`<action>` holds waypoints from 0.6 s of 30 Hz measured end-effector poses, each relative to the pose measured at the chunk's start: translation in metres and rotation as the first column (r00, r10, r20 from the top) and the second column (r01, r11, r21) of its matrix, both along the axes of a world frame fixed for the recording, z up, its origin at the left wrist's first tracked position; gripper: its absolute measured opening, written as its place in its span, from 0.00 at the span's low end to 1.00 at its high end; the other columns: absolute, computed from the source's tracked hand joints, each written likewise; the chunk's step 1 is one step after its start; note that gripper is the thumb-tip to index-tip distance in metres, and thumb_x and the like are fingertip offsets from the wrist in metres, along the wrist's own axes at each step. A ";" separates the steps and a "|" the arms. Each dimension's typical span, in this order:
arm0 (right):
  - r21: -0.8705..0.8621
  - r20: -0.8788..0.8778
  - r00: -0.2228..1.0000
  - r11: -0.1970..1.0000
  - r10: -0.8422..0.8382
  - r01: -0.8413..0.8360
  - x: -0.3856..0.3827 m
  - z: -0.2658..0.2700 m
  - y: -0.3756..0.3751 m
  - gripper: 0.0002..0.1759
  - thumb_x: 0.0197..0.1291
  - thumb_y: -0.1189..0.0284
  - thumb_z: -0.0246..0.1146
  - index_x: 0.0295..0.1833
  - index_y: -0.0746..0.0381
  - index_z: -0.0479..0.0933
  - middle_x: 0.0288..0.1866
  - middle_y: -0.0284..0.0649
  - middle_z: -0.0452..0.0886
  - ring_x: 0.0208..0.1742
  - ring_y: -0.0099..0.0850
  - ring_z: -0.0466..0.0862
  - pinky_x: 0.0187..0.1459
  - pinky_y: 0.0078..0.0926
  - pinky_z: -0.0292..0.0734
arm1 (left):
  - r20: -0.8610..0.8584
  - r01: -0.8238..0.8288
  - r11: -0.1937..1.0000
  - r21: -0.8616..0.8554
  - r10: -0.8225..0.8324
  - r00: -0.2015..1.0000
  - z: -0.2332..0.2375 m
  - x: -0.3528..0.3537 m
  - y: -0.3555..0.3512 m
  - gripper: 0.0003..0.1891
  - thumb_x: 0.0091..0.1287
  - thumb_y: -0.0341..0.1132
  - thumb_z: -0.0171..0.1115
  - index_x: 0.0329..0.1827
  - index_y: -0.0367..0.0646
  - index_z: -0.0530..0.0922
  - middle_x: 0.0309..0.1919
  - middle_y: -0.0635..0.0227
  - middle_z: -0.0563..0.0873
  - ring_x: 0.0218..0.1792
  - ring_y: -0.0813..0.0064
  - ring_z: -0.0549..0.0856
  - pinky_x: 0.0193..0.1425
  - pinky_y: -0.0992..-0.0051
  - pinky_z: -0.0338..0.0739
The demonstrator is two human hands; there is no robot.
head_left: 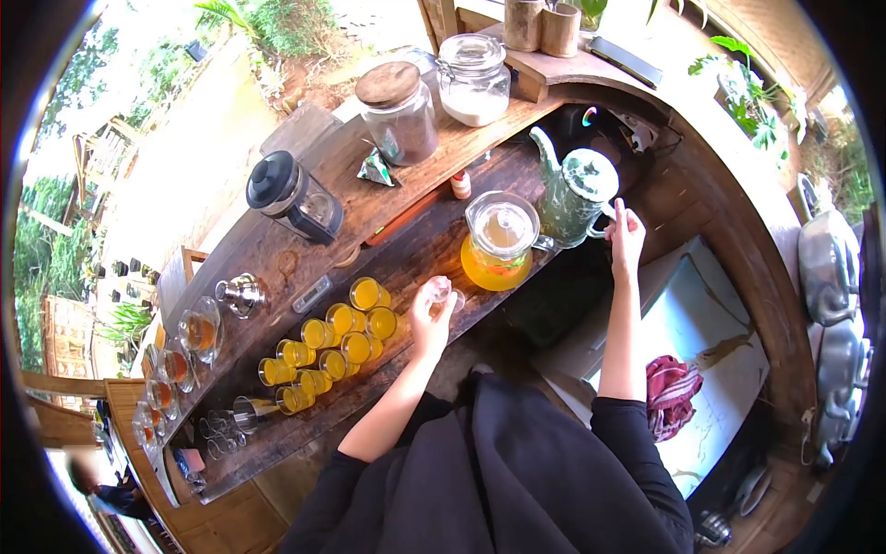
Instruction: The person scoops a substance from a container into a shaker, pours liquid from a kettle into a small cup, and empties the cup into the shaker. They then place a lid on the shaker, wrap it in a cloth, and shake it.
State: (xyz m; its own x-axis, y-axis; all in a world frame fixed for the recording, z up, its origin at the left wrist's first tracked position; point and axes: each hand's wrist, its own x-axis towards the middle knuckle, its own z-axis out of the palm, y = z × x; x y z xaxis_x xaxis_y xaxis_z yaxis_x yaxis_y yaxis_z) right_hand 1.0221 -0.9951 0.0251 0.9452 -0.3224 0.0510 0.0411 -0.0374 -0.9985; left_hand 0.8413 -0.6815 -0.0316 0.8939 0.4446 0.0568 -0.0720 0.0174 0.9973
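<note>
My left hand (431, 319) is closed round a small clear glass piece (439, 291), possibly a little cup; its exact kind is hard to make out. Just beyond it stands a glass pitcher (498, 242) of yellow-orange drink, upright on the wooden counter. My right hand (627, 242) is at the handle of a green and white marbled teapot (574, 198), fingers closed on the handle and one finger pointing up. The teapot stands upright beside the pitcher. Left of my left hand, several small glasses (355, 347) of yellow-orange drink stand close together.
On the raised ledge are a French press (295, 198), a wooden-lidded jar (397, 115) and a clip-top jar (473, 81). Empty glasses (221, 432) and cups of amber drink (198, 330) are at the left. A red patterned cloth (672, 397) lies to the right.
</note>
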 end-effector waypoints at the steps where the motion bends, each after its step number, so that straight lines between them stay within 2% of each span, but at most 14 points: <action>1: -0.038 -0.018 0.999 0.999 -0.029 0.028 0.000 0.006 0.002 0.18 0.69 0.56 0.63 0.34 0.60 0.75 0.18 0.29 0.72 0.17 0.18 0.69 0.24 0.18 0.63 | -0.001 0.003 1.000 0.012 -0.003 1.000 0.004 -0.002 -0.002 0.16 0.64 0.27 0.69 0.54 0.37 0.79 0.49 0.64 0.86 0.51 0.74 0.84 0.60 0.72 0.77; 2: -0.039 -0.019 0.999 0.999 -0.029 0.028 0.000 0.013 0.005 0.18 0.69 0.56 0.63 0.34 0.60 0.75 0.18 0.29 0.72 0.17 0.18 0.69 0.24 0.18 0.63 | 0.000 0.005 1.000 0.024 -0.005 1.000 0.009 -0.004 -0.003 0.16 0.64 0.27 0.69 0.54 0.38 0.79 0.49 0.64 0.86 0.50 0.74 0.84 0.60 0.73 0.77; 4: -0.172 0.024 0.986 0.971 -0.165 0.167 -0.001 0.034 0.016 0.19 0.67 0.54 0.64 0.41 0.61 0.79 0.19 0.32 0.76 0.17 0.18 0.71 0.24 0.18 0.65 | 0.001 0.023 1.000 0.014 -0.023 1.000 0.017 -0.009 -0.006 0.16 0.64 0.27 0.69 0.54 0.38 0.79 0.48 0.64 0.86 0.50 0.74 0.84 0.59 0.73 0.77; 5: -0.202 -0.044 0.991 0.973 -0.124 0.113 0.002 0.035 0.013 0.22 0.65 0.51 0.65 0.48 0.61 0.81 0.23 0.34 0.79 0.20 0.19 0.73 0.26 0.19 0.66 | 0.002 0.043 0.999 0.005 -0.043 0.999 0.021 -0.011 -0.006 0.16 0.64 0.27 0.69 0.54 0.38 0.79 0.48 0.64 0.86 0.50 0.75 0.85 0.59 0.73 0.77; 6: -0.202 -0.044 0.992 0.973 -0.119 0.108 0.006 0.036 0.011 0.22 0.65 0.51 0.65 0.48 0.61 0.81 0.23 0.34 0.79 0.20 0.19 0.73 0.26 0.19 0.66 | 0.002 0.038 0.999 0.006 -0.038 0.999 0.024 -0.013 -0.006 0.16 0.64 0.27 0.69 0.54 0.38 0.79 0.48 0.64 0.86 0.50 0.75 0.85 0.59 0.73 0.77; 8: -0.255 -0.195 0.973 0.965 -0.121 0.069 0.016 0.038 0.008 0.24 0.64 0.50 0.66 0.47 0.61 0.83 0.25 0.34 0.81 0.25 0.19 0.74 0.31 0.20 0.68 | 0.016 0.055 0.998 0.036 -0.056 0.998 0.029 -0.018 -0.005 0.16 0.64 0.27 0.69 0.54 0.38 0.79 0.48 0.64 0.86 0.50 0.75 0.85 0.59 0.73 0.77; 9: -0.262 -0.123 0.986 0.962 -0.113 0.078 0.020 0.034 0.011 0.25 0.64 0.49 0.66 0.43 0.63 0.84 0.29 0.34 0.83 0.30 0.19 0.76 0.37 0.21 0.69 | 0.016 0.051 0.998 0.038 -0.052 0.999 0.031 -0.021 -0.004 0.16 0.64 0.27 0.69 0.54 0.38 0.79 0.48 0.64 0.86 0.50 0.75 0.85 0.59 0.73 0.77; 10: -0.260 -0.123 0.986 0.963 -0.109 0.074 0.020 0.030 0.012 0.25 0.64 0.49 0.66 0.43 0.63 0.84 0.29 0.34 0.83 0.30 0.19 0.76 0.37 0.21 0.69 | 0.009 0.062 0.997 0.039 -0.062 0.998 0.034 -0.023 -0.004 0.16 0.64 0.27 0.69 0.54 0.38 0.79 0.48 0.64 0.86 0.50 0.76 0.85 0.58 0.74 0.77; 12: -0.236 -0.024 0.975 0.949 -0.222 0.210 0.018 0.025 0.018 0.21 0.64 0.53 0.67 0.42 0.63 0.86 0.33 0.33 0.84 0.33 0.19 0.77 0.39 0.20 0.71 | 0.006 0.068 0.997 0.041 -0.068 0.998 0.037 -0.027 -0.004 0.16 0.64 0.27 0.69 0.54 0.38 0.79 0.48 0.64 0.86 0.50 0.76 0.85 0.58 0.74 0.78; 13: -0.162 -0.030 0.971 0.959 -0.239 0.231 0.018 0.022 0.018 0.19 0.62 0.56 0.70 0.43 0.62 0.87 0.37 0.34 0.87 0.40 0.21 0.79 0.47 0.21 0.71 | 0.000 0.078 0.996 0.034 -0.078 0.997 0.037 -0.030 -0.004 0.16 0.64 0.27 0.69 0.54 0.38 0.79 0.48 0.64 0.86 0.49 0.76 0.85 0.58 0.74 0.78; 14: -0.158 -0.028 0.972 0.961 -0.233 0.226 0.017 0.020 0.019 0.19 0.62 0.56 0.70 0.43 0.62 0.87 0.37 0.34 0.87 0.40 0.21 0.79 0.47 0.21 0.71 | -0.007 0.088 0.996 0.029 -0.088 0.996 0.038 -0.033 -0.003 0.16 0.64 0.27 0.69 0.54 0.38 0.79 0.48 0.64 0.86 0.49 0.77 0.85 0.58 0.74 0.78; 16: 0.015 0.040 0.961 0.962 -0.274 0.273 0.011 0.019 0.025 0.17 0.59 0.59 0.73 0.42 0.62 0.87 0.37 0.33 0.87 0.39 0.21 0.80 0.46 0.21 0.71 | -0.010 0.079 0.996 0.033 -0.078 0.997 0.039 -0.040 -0.001 0.16 0.64 0.27 0.69 0.54 0.37 0.79 0.48 0.64 0.86 0.50 0.76 0.85 0.58 0.74 0.78; 17: 0.034 0.053 0.949 0.950 -0.311 0.310 0.009 0.019 0.027 0.12 0.60 0.66 0.73 0.41 0.65 0.87 0.35 0.36 0.88 0.39 0.21 0.83 0.46 0.21 0.75 | -0.016 0.076 0.997 0.033 -0.076 0.997 0.040 -0.044 -0.001 0.16 0.64 0.27 0.69 0.54 0.37 0.79 0.48 0.64 0.86 0.50 0.75 0.85 0.59 0.73 0.77; 18: 0.042 0.047 0.939 0.940 -0.340 0.338 0.006 0.018 0.029 0.13 0.60 0.66 0.73 0.42 0.65 0.86 0.36 0.36 0.88 0.38 0.21 0.82 0.46 0.21 0.75 | -0.022 0.074 0.997 0.032 -0.073 0.997 0.041 -0.048 0.000 0.16 0.64 0.27 0.69 0.54 0.37 0.79 0.48 0.64 0.86 0.51 0.75 0.85 0.60 0.73 0.77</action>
State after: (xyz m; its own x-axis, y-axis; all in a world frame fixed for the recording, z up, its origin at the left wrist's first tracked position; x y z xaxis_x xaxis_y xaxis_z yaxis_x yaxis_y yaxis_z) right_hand 1.0279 -0.9660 0.0432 0.7756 -0.6258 0.0822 0.0847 -0.0259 -0.9961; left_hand 0.7938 -0.6816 0.0098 0.9253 0.3758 0.0510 -0.0506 -0.0109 0.9987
